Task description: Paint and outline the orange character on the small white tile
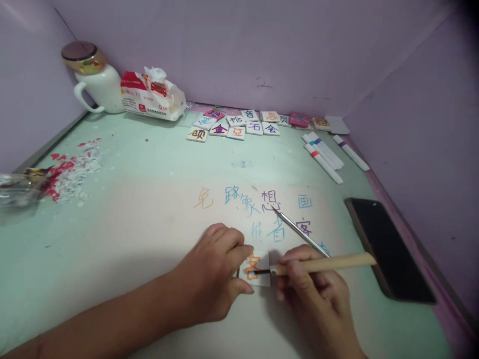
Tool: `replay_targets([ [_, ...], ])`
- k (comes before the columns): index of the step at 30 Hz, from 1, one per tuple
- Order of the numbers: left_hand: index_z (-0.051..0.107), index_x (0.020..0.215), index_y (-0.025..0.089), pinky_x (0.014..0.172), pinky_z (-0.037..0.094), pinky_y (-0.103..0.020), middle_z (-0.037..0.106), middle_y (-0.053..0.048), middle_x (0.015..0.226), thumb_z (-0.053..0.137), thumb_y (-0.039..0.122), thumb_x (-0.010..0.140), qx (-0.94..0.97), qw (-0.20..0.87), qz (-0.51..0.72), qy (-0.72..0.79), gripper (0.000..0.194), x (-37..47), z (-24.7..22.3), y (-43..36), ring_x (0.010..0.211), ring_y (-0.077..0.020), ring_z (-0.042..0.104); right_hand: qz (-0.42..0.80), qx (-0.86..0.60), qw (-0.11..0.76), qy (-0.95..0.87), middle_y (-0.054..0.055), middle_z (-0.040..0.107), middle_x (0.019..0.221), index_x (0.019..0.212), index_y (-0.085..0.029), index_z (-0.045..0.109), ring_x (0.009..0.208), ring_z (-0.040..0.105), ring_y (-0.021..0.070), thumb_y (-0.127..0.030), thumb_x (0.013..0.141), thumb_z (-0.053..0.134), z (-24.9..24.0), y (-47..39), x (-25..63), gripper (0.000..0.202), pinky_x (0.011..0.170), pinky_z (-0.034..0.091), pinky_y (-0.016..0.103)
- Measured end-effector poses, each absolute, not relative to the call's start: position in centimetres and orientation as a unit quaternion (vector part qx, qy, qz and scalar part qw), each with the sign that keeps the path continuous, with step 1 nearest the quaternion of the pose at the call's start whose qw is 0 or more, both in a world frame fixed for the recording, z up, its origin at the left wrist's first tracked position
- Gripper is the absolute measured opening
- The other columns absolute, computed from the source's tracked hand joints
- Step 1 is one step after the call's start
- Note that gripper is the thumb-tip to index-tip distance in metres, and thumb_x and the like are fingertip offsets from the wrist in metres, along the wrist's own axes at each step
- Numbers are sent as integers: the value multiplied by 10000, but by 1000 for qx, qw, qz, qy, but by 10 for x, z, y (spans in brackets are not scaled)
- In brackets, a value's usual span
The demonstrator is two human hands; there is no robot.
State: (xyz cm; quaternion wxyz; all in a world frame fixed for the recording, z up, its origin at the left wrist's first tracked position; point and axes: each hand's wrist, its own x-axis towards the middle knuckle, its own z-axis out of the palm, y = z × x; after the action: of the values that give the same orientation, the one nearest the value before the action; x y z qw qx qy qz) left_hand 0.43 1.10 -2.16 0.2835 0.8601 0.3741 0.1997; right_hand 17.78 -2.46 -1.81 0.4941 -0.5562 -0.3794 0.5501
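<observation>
A small white square tile (264,280) with an orange character on it lies on the table in front of me. My left hand (220,271) grips the tile's left side between thumb and fingers. In my right hand (314,289) is a carving knife (329,263) with a pale wooden handle, its dark blade tip touching the orange strokes. Just beyond that hand lies a slim silver pen-like tool (299,230), slanting across the paper. Coloured characters (269,200) are written on the pale sheet above the tile.
Several lettered tiles (236,132) stand in rows at the back wall. Markers (324,162) lie at right, above a black phone (389,249). A white mug (103,87) and a tissue pack (151,97) stand back left. Red and white shavings (73,172) are scattered beside a clear plastic bag (18,189).
</observation>
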Motion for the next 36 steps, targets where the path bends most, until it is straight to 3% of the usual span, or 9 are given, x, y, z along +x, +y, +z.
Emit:
replay_targets([
  [15,551,985,153,833,357,-414,521,-63,903,653,208,752,856,277,187,395,260,3,-18,11,856,-229,476,439,-610,453,-479,-37,516,501,675,-201,597,426,435,95,-350,829,590,-20,-30,178,214,406,321,209],
  [36,548,936,137,816,396,-390,514,-71,893,687,201,745,859,284,193,380,245,5,-20,11,841,-222,466,559,-557,439,-430,-32,540,550,750,-215,599,477,462,98,-369,842,598,-17,-25,180,179,447,368,200],
])
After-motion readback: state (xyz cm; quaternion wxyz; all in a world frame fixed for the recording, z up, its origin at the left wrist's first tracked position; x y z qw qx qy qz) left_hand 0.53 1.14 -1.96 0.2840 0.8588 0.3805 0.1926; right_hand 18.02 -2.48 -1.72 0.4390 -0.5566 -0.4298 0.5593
